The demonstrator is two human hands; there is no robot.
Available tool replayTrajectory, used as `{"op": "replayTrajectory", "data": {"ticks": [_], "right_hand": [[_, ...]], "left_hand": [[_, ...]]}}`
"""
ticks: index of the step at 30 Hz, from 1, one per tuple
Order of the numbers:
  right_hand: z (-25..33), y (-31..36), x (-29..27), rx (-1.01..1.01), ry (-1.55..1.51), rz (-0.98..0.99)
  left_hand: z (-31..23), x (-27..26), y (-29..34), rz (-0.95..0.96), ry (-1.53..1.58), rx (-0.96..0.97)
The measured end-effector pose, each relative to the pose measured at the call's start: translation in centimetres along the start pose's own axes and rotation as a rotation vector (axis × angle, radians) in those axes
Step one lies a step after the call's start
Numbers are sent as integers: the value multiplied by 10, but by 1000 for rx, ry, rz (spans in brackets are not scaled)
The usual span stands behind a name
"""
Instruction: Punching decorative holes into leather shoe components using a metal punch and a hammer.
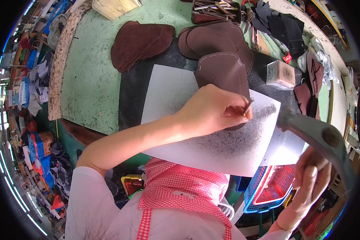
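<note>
My left hand pinches a slim metal punch between thumb and fingers. The punch is tilted, its lower end hidden by the fingertips. Under that hand lies a dark brown leather piece with a stitch-like line of marks along its edge. It rests on a white sheet covered in dark specks and dents. To the right, my right hand is closed round the handle of a hammer. Its grey head is raised, apart from the punch, with a long curved claw at the far end.
Stacked brown leather pieces and more pieces lie beyond the sheet on a black mat. A clear box stands at right, a tin of metal tools at the back. Below the table edge hangs a blue basket.
</note>
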State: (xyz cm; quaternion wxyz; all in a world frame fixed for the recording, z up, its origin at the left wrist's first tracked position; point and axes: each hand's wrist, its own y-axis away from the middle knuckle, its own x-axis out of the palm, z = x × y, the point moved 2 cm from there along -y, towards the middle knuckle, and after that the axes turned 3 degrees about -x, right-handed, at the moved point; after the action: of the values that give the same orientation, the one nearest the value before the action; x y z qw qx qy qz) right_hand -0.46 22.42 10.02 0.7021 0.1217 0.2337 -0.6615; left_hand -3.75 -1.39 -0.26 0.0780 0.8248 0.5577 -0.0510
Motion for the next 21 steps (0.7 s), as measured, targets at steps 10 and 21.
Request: {"op": "replayTrajectory", "data": {"ticks": [10, 21], "right_hand": [[-2, -3, 12, 28, 78, 278], [9, -8, 0, -26, 330, 499]], "left_hand": [[5, 0, 5, -34, 154, -75], [-10, 0, 10, -40, -417, 184]]}}
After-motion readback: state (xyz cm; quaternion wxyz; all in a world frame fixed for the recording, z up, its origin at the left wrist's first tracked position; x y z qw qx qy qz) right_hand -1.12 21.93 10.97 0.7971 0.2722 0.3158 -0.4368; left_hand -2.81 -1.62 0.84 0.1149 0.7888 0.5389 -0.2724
